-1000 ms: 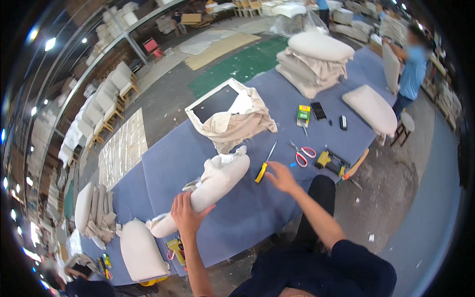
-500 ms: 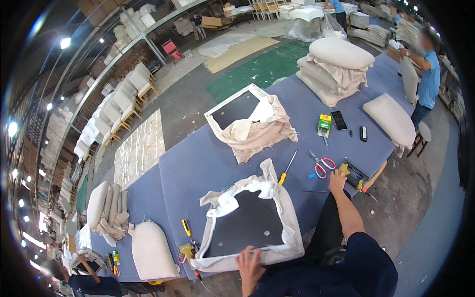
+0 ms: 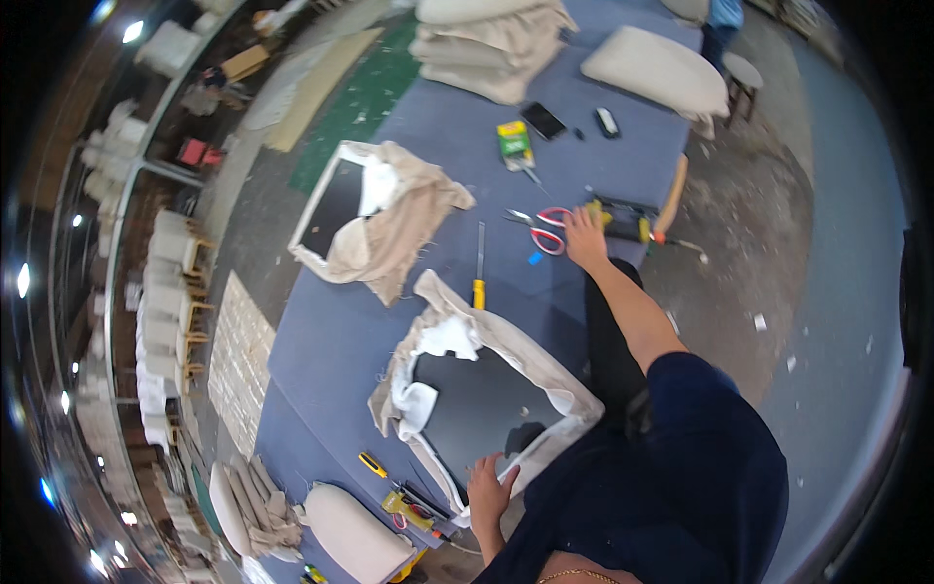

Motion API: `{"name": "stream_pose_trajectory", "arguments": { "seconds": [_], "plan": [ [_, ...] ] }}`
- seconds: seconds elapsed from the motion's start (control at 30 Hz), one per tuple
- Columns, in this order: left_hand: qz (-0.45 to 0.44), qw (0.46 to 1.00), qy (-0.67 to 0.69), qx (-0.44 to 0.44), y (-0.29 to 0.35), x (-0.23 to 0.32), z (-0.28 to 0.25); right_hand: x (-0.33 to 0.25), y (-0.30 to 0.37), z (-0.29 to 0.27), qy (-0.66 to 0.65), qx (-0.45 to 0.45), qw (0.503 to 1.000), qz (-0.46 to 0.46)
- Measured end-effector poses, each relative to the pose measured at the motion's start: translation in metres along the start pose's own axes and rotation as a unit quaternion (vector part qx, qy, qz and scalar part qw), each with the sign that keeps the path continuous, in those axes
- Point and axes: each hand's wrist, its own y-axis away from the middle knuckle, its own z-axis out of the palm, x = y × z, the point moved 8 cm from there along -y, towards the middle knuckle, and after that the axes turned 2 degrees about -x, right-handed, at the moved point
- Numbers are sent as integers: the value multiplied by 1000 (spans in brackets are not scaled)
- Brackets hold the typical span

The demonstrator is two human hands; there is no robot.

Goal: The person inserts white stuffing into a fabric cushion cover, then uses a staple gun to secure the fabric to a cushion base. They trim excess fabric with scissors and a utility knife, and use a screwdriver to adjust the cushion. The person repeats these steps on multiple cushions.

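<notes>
A chair seat pad [image 3: 467, 399] lies underside up in front of me, its black base board framed by white padding and beige fabric. The fabric is bunched loosely along the far and left edges. My left hand [image 3: 489, 494] rests on its near edge, open, thumb apart from the fingers. Stretched out to the right, my right hand [image 3: 586, 238] has its fingers closed over the yellow part of a staple gun [image 3: 628, 222] lying at the table edge. Red-handled scissors [image 3: 548, 232] lie just left of that hand. A yellow-handled screwdriver [image 3: 480, 282] lies beyond the pad.
Another part-covered pad [image 3: 331, 214] lies far left on the blue-grey table [image 3: 438, 127]. Stacked cushions [image 3: 491, 49], a green-yellow box [image 3: 515, 144], a phone [image 3: 543, 121] and a large cushion [image 3: 657, 73] stand farther back. A second staple gun [image 3: 413, 511] and a finished cushion [image 3: 355, 535] lie near left.
My view has turned and shifted right, so the scene appears rotated. My left hand stays at the pad's near edge, and my right hand is still at the staple gun, which has not visibly moved.
</notes>
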Motion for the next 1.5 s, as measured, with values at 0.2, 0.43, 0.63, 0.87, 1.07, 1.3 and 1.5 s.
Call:
{"name": "stream_pose_trajectory", "arguments": {
  "seconds": [0.2,0.43,0.63,0.87,1.07,1.3,1.5],
  "plan": [
    [-58,992,44,-105,-3,-14,34,-9,-13,0,-29,-81,996,-32],
    [-36,995,16,-88,-15,-2,35,-28,-21,6,-135,37,985,-106],
    [141,988,65,-23,-63,92,9,-36,-31,1,-209,-244,947,33],
    [345,937,46,-21,-83,193,46,-22,69,-126,-689,-322,649,-24],
    [386,917,-92,-39,-74,188,85,10,230,-197,-721,-384,577,9],
    [373,918,-127,38,-51,183,47,30,337,-194,-660,-345,651,146],
    [432,893,-125,28,-37,183,54,41,343,-213,-624,-368,663,187]
  ]
}}
